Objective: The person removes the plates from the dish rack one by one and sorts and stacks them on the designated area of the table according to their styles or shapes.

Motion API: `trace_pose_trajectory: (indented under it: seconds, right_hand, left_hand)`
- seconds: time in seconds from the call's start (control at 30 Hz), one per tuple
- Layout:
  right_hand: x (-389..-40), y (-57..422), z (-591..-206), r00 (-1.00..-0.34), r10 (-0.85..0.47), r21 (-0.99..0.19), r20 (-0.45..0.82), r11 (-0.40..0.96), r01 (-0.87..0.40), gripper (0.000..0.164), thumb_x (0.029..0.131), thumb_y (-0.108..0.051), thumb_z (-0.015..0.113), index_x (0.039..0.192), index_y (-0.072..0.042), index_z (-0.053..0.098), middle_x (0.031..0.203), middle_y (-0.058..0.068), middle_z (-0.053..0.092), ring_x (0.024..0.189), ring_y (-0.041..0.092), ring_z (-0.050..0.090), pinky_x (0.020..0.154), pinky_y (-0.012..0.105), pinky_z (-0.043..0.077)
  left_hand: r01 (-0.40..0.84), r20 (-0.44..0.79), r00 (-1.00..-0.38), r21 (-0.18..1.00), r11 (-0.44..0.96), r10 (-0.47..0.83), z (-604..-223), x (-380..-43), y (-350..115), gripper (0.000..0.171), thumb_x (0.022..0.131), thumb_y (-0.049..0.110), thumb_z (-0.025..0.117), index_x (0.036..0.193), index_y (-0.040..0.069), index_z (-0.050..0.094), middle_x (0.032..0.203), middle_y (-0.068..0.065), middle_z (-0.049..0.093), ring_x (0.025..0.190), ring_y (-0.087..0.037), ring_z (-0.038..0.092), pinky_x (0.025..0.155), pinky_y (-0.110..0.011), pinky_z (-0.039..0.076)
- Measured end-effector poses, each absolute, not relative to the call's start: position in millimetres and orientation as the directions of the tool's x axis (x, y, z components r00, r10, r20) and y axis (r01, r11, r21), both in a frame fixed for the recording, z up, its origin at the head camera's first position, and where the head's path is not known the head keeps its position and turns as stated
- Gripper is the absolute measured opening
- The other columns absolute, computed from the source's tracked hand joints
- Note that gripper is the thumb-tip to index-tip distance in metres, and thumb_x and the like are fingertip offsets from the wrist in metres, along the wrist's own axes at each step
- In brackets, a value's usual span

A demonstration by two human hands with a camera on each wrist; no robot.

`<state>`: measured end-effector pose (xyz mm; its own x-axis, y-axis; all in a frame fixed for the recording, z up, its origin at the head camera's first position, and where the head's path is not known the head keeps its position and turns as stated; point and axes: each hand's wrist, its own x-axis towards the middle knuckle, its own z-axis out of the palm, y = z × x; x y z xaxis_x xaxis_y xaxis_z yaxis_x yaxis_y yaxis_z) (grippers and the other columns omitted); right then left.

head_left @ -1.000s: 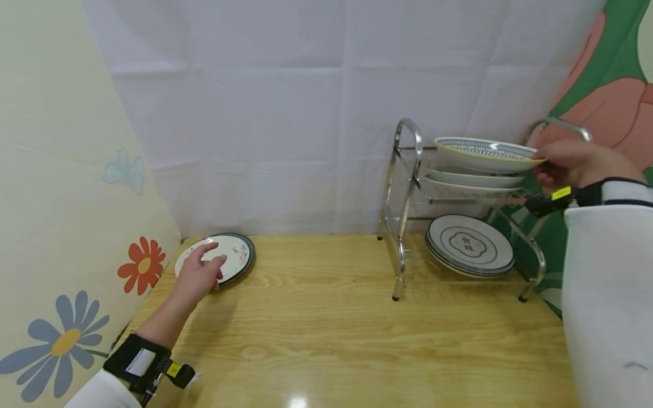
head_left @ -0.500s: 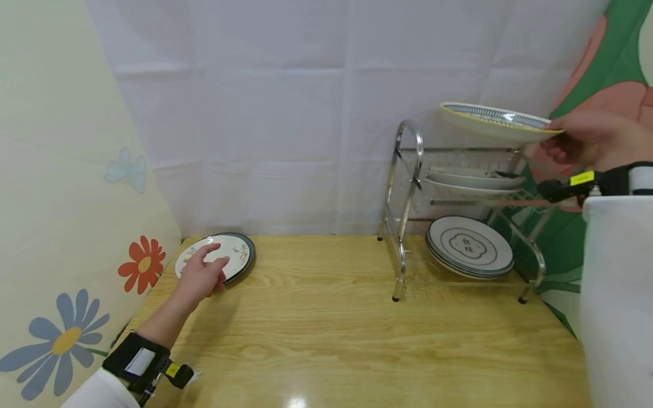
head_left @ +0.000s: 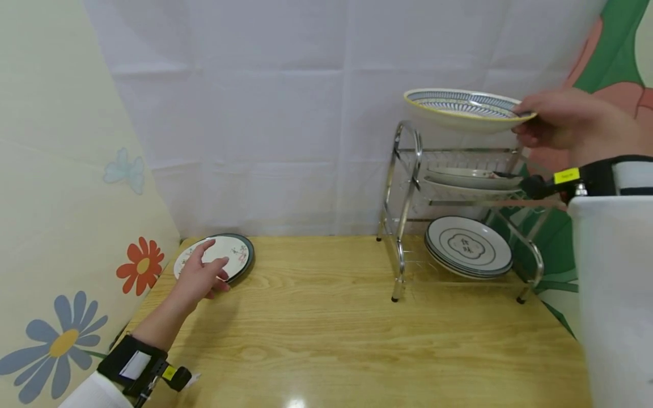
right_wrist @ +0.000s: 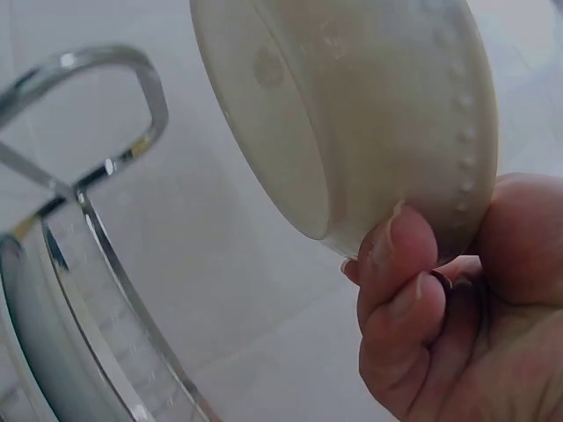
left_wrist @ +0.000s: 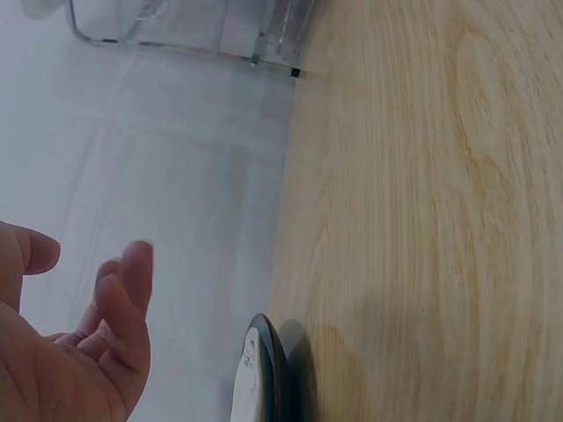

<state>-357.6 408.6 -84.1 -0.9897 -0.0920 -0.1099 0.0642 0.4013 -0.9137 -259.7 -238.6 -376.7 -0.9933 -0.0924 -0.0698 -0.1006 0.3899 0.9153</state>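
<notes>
My right hand (head_left: 571,122) pinches the right rim of a patterned plate (head_left: 459,107) with a yellow edge and a blue-striped inside. The plate is in the air above the upper tier of a chrome dish rack (head_left: 403,209). In the right wrist view, the fingertips press the pale underside of the plate (right_wrist: 387,114). On the left, my left hand (head_left: 199,275) hovers with relaxed, parted fingers over a small stack of plates (head_left: 237,252), the top one white with pink flowers. Nothing lies in that hand in the left wrist view.
Shallow dishes (head_left: 469,180) sit on the rack's upper tier. A stack of dark-rimmed plates (head_left: 469,246) with a printed centre leans on the lower tier. The wooden table (head_left: 316,328) meets a white cloth backdrop (head_left: 265,113); a flowered panel (head_left: 61,226) borders the left side.
My right hand has lifted the patterned plate up off the dishes on the upper tier, first to the right, then back left. The left hand has hardly moved.
</notes>
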Motion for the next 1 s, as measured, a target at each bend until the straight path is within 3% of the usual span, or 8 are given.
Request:
trace_pose_trajectory:
  seconds: [0.3, 0.4, 0.6, 0.77, 1.0]
  right_hand:
    - [-342, 347, -78, -0.990, -0.143, -0.936, -0.017, 0.350, -0.034, 0.014, 0.105, -0.028, 0.059, 0.116, -0.023, 0.066, 0.095, -0.005, 0.072, 0.070, 0.017, 0.059, 0.062, 0.029, 0.053]
    - [-339, 323, -79, -0.990, -0.142, -0.920, 0.012, 0.387, -0.067, 0.017, 0.107, -0.028, 0.054, 0.121, -0.019, 0.059, 0.091, -0.006, 0.075, 0.066, 0.016, 0.061, 0.059, 0.028, 0.054]
    - [-329, 285, -93, -0.968, -0.250, -0.871, 0.014, 0.473, -0.135, 0.023, 0.110, -0.027, 0.045, 0.129, -0.014, 0.050, 0.088, -0.002, 0.077, 0.058, 0.019, 0.067, 0.054, 0.030, 0.056]
    - [-310, 259, -120, -0.934, -0.358, -0.889, 0.027, 0.418, -0.186, 0.028, 0.112, -0.024, 0.040, 0.135, -0.010, 0.043, 0.082, 0.000, 0.076, 0.055, 0.017, 0.068, 0.050, 0.029, 0.056]
    - [-285, 220, -170, -0.910, -0.415, -0.930, 0.013, 0.328, -0.163, 0.039, 0.112, -0.020, 0.038, 0.148, -0.005, 0.038, 0.080, 0.003, 0.075, 0.056, 0.017, 0.069, 0.049, 0.030, 0.057]
  left_hand:
    - [-0.074, -0.065, -0.997, 0.956, 0.285, -0.040, -369, -255, -230, 0.082, 0.105, 0.036, 0.055, 0.166, 0.027, 0.000, 0.115, -0.019, 0.067, 0.083, -0.019, 0.076, 0.069, -0.037, 0.061]
    - [-0.068, -0.066, -0.998, 0.968, 0.242, -0.018, -367, -252, -225, 0.084, 0.105, 0.032, 0.056, 0.166, 0.031, -0.003, 0.121, -0.019, 0.064, 0.085, -0.019, 0.076, 0.069, -0.036, 0.061]
    - [-0.087, -0.102, -0.992, 0.979, 0.186, 0.075, -363, -245, -214, 0.080, 0.107, 0.033, 0.052, 0.165, 0.030, -0.003, 0.113, -0.013, 0.067, 0.085, -0.017, 0.076, 0.067, -0.035, 0.062]
    - [-0.113, -0.134, -0.983, 0.981, 0.159, 0.126, -361, -239, -206, 0.075, 0.109, 0.038, 0.047, 0.164, 0.033, -0.003, 0.104, -0.007, 0.071, 0.082, -0.017, 0.075, 0.067, -0.033, 0.061]
    - [-0.071, -0.102, -0.977, 0.983, 0.167, 0.185, -355, -229, -193, 0.069, 0.110, 0.038, 0.042, 0.165, 0.030, 0.001, 0.097, 0.002, 0.075, 0.089, -0.014, 0.075, 0.066, -0.032, 0.058]
